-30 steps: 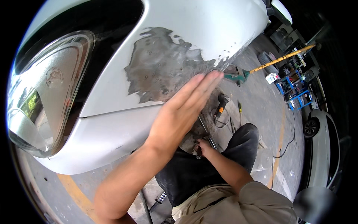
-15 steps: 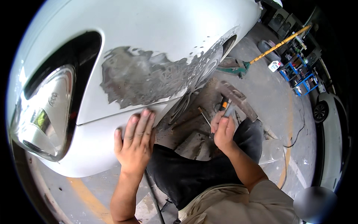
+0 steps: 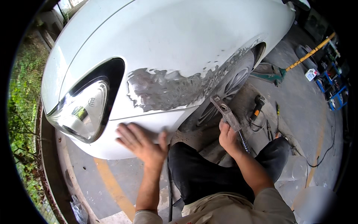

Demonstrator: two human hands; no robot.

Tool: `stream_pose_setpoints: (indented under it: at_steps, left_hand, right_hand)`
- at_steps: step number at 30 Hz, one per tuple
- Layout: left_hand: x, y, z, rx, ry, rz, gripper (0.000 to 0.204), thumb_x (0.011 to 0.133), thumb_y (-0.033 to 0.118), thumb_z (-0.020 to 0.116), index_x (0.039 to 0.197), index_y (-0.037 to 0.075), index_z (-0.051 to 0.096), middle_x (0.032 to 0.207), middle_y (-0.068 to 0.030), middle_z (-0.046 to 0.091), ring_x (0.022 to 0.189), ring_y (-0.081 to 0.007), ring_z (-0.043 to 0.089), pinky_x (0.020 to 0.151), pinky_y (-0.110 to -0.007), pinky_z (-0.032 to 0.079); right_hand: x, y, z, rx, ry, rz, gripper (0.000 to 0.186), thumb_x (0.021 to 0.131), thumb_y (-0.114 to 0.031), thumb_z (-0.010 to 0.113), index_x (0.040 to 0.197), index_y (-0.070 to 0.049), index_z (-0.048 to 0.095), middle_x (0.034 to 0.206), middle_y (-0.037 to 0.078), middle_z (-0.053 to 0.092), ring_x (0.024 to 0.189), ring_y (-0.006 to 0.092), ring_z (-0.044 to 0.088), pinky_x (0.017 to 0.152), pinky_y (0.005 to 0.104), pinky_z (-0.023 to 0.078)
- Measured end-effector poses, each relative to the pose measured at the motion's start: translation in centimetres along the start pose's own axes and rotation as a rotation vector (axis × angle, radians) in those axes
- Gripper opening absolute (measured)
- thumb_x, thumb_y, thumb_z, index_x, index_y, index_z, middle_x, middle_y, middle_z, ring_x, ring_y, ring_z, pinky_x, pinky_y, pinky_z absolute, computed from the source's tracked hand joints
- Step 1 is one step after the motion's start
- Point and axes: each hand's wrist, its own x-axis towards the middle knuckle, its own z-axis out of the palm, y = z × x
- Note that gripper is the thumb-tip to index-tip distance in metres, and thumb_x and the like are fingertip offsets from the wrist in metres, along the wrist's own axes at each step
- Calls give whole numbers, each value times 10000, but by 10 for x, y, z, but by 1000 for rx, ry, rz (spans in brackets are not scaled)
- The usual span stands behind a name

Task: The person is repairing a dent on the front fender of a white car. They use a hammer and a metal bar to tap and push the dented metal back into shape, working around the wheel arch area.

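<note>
A white car's front fender (image 3: 186, 41) has a dark, sanded, patchy area (image 3: 160, 89) beside the wheel arch, with the headlight (image 3: 89, 108) to its left. My left hand (image 3: 143, 142) is open, fingers spread against the white bumper (image 3: 100, 147) below the panel seam, slightly blurred. My right hand (image 3: 229, 138) grips a hammer (image 3: 227, 114) with a heavy, worn metal head, held in front of the wheel (image 3: 235, 76). Part of its grip is hidden by my fingers.
On the floor right of my knees lie a corded power tool (image 3: 257, 108) and a screwdriver (image 3: 278, 108). Behind stand a green floor jack (image 3: 276, 77) with a yellow handle, a white jug (image 3: 310, 74) and blue racks (image 3: 337, 99). A ledge and greenery (image 3: 26, 112) border the left.
My left hand has moved from the dark patch down onto the bumper. My right hand has risen with the hammer from between my legs. The view has shifted, showing more of the left side.
</note>
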Motion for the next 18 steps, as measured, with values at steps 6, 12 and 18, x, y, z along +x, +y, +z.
stream_pose_setpoints:
  at_steps: [6, 12, 18]
  left_hand:
    - [56, 90, 52, -85, -2, -159, 597, 809, 385, 601, 1253, -8, 530, 1310, -179, 498, 1246, -313, 447, 1111, -579, 162]
    - [31, 89, 18, -241, 220, 22, 146, 766, 39, 635, 904, 78, 660, 727, -19, 629, 773, -191, 655, 946, -438, 479]
    - [48, 52, -33, 173, 541, -584, 650, 936, 253, 528, 1424, -66, 240, 1456, -291, 238, 1346, -423, 259, 1098, -482, 214]
  right_hand:
    - [-62, 67, -2, -262, -387, 416, 331, 953, -310, 497, 880, -4, 602, 788, 232, 609, 739, 442, 573, 634, 505, 426]
    - [-141, 180, -3, -756, -1057, 653, 373, 947, -299, 430, 1202, -64, 569, 1230, 217, 538, 1152, 385, 508, 963, 458, 412]
    - [-184, 263, 42, -421, -1112, 768, 470, 966, -272, 352, 1363, -33, 430, 1424, 222, 378, 1306, 386, 370, 1073, 439, 322]
